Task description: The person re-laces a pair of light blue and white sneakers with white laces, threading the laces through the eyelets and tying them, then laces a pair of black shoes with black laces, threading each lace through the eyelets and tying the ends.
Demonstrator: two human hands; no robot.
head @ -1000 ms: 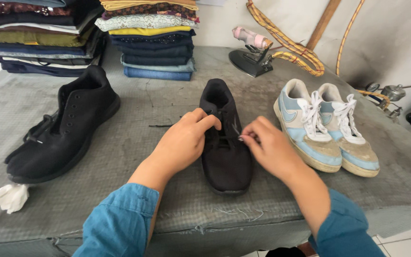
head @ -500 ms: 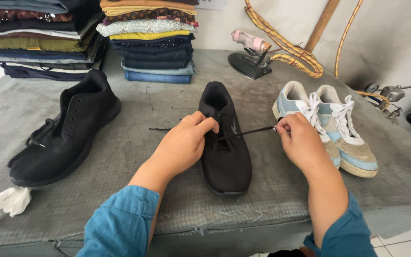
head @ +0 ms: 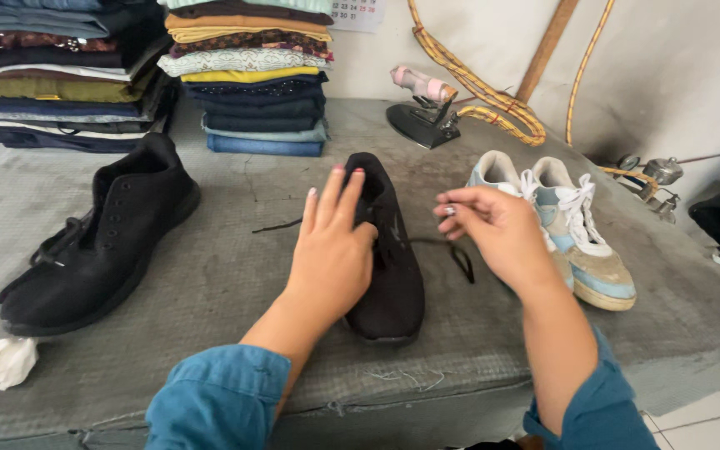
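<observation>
Moved: left hand (head: 332,250) has opened, fingers flat on the black shoe (head: 389,250) mid-bench.
Right hand (head: 493,229): fingers pinching the black lace (head: 439,246) (now slack, looped right).
Meaning: lace freed, likely.

Lone shoe (head: 389,250) at centre of counter (head: 210,283), second shoe (head: 97,237) to its left, sneaker pair (head: 572,229) right, folded clothes stacks (head: 247,75) behind, iron (head: 422,112) behind right.

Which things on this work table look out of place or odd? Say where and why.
A crumpled white cloth hangs at the table's front left edge. The middle black shoe has its black lace trailing loose to both sides, under the left hand and right hand.
</observation>
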